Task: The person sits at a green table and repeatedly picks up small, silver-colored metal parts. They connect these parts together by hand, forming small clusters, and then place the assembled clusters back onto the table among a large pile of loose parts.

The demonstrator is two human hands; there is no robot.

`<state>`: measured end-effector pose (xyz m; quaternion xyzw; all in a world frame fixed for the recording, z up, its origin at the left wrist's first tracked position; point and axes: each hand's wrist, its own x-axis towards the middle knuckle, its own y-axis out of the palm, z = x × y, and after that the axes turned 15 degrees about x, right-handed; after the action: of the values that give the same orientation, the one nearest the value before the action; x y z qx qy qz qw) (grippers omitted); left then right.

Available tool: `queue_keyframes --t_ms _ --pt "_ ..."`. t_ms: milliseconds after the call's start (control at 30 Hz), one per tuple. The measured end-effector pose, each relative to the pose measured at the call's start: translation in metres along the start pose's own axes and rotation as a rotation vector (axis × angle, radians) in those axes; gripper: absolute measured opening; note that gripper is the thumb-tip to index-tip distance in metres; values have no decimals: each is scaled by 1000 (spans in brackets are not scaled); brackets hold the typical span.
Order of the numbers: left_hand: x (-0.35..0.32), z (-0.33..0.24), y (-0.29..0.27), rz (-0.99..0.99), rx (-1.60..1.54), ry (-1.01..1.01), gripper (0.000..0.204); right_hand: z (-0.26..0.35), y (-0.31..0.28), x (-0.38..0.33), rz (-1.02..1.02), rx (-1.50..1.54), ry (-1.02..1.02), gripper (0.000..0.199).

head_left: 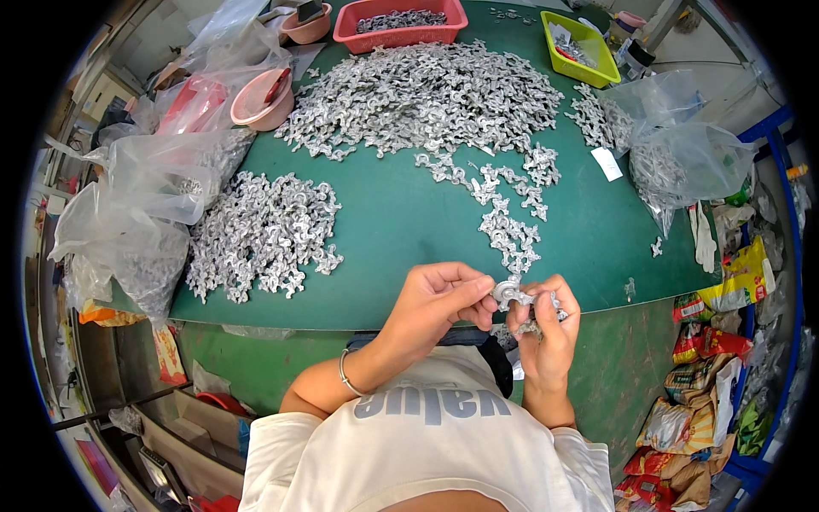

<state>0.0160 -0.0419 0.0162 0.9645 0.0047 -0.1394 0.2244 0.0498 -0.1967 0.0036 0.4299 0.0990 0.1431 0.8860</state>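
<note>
Over the table's near edge, my left hand [435, 303] pinches a small silver-grey metal casting [506, 293] with a rounded end, thumb against fingers. My right hand [548, 337], close beside it, is closed around several more of these castings [559, 312]; its fingers hide part of them. A narrow trail of castings [510, 243] runs from just beyond my hands toward a large heap of castings [426, 94] at the back. To the left of my hands lies a smaller heap [264, 235] of similar castings.
The green table [388, 205] carries a red tub [343, 26] of parts, a yellow basket [597, 72] and a pink bowl [286, 113]. Clear plastic bags of parts [128, 247] crowd the left side; another bag [674, 171] stands right, near a white paper slip [606, 164].
</note>
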Motion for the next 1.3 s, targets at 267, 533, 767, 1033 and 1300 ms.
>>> queue_keyframes --t_ms 267,533,767,1033,1300 --pt "3 2 -6 90 -126 -92 18 2 7 0 -34 63 63 16" --pt "5 1 -7 102 -163 -112 19 0 3 -1 -4 70 77 18" --pt "7 2 -8 119 -174 -118 20 -1 1 -3 58 24 29 18" --pt "14 6 -21 -22 -12 1 19 -4 -14 7 44 -206 8 14" --pt "7 -1 -153 -866 1740 199 12 16 -76 59 -27 -1267 -305 20"
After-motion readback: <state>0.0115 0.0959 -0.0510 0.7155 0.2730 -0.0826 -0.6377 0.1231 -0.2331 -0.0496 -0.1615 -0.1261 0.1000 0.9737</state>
